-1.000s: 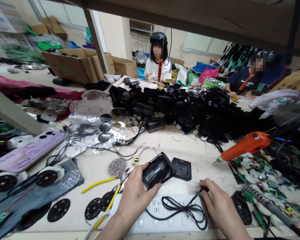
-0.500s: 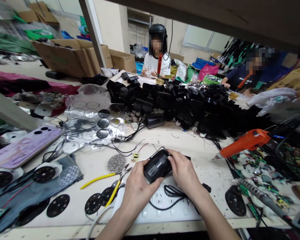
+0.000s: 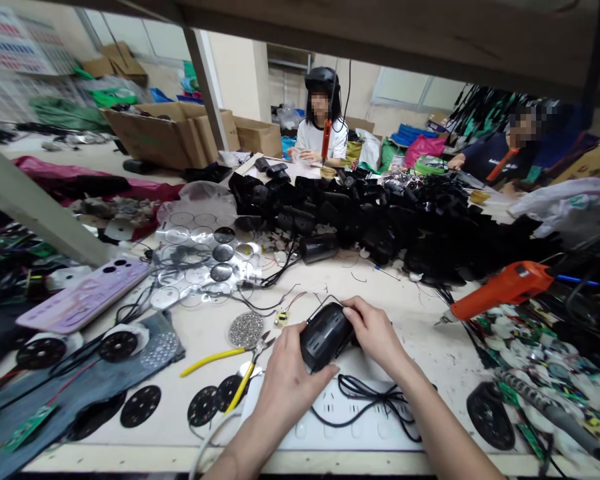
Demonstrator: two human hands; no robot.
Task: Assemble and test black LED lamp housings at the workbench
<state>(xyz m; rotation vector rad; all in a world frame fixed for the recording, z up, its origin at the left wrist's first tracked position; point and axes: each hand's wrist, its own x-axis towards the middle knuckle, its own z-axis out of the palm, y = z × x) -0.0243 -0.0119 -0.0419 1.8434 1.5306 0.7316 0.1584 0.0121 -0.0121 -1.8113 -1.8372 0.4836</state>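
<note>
A black plastic housing (image 3: 326,337) with slots in its side is held up between my two hands, tilted, above a white power strip (image 3: 305,437). My left hand (image 3: 291,373) wraps its near left side, thumb along the lower edge. At the upper right end, the fingers of my right hand (image 3: 373,330) are closed on it. A bundled black cable (image 3: 375,393) lies on the power strip beneath. Left of the housing are a small circuit board (image 3: 281,318), a round dish of small metal screws (image 3: 245,330) and yellow-handled cutters (image 3: 250,363).
An orange electric screwdriver (image 3: 503,290) lies at right beside piled circuit boards (image 3: 540,333). Black housings (image 3: 380,213) heap across the back. A phone (image 3: 85,297), clear lens sheets (image 3: 200,260) and black discs (image 3: 141,406) occupy the left. Two people (image 3: 323,137) sit beyond.
My view has turned slightly left and up, so the scene appears further right and lower. Both hands still grip the housing. More of the bundled cable now shows beneath my right arm.
</note>
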